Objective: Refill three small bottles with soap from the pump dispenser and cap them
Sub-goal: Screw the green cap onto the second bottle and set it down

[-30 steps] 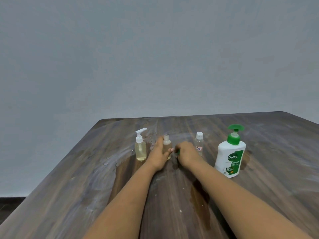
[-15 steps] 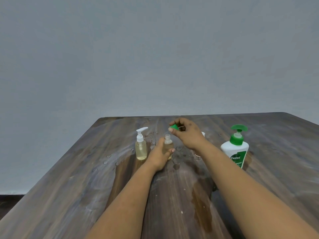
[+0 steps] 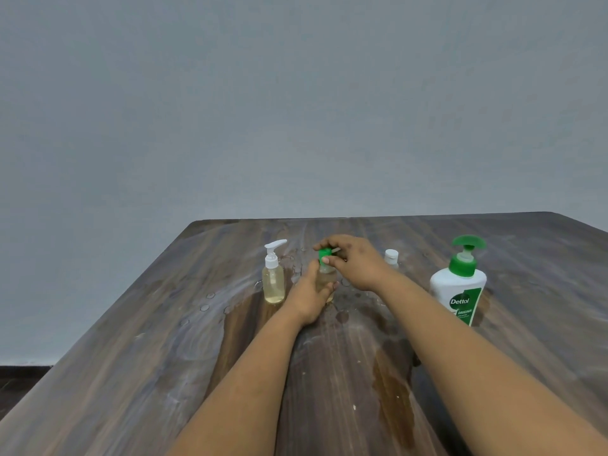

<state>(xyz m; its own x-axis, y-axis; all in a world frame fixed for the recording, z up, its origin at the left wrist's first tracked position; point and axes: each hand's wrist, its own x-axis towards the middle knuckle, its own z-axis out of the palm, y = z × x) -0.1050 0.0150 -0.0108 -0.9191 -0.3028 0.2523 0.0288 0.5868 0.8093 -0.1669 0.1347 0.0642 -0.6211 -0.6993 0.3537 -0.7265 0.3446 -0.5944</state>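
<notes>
step: capping the middle bottle (image 3: 326, 280); green cap (image 3: 325, 254) sits at its neck, can't tell if threaded yet.
left hand (image 3: 312, 296): fingers curled round the middle bottle's body, holding it upright on the table (image 3: 131, 357).
right hand (image 3: 357, 263): thumb and fingers pinch the green cap from above.
progress: judging by how things stand, filling looks done on all three, capping on two; this cap is the last open item.
spray bottle (image 3: 273, 274): left of the hands, toward the far edge, white pump head on, pale yellow liquid roughly two-thirds up.
middle bottle contents: same yellowish liquid, level mostly hidden by the left hand.
third bottle (image 3: 391, 258): just behind the right wrist, white cap on; body hidden, so fill level is probably fine but unverified.
Dettol dispenser (image 3: 459, 287): toward the right edge, upright, green pump, opaque white so remaining soap not visible.
surface: droplets and a wet streak between the bottles and the near edge; slip risk for the grip, my guess.
</notes>
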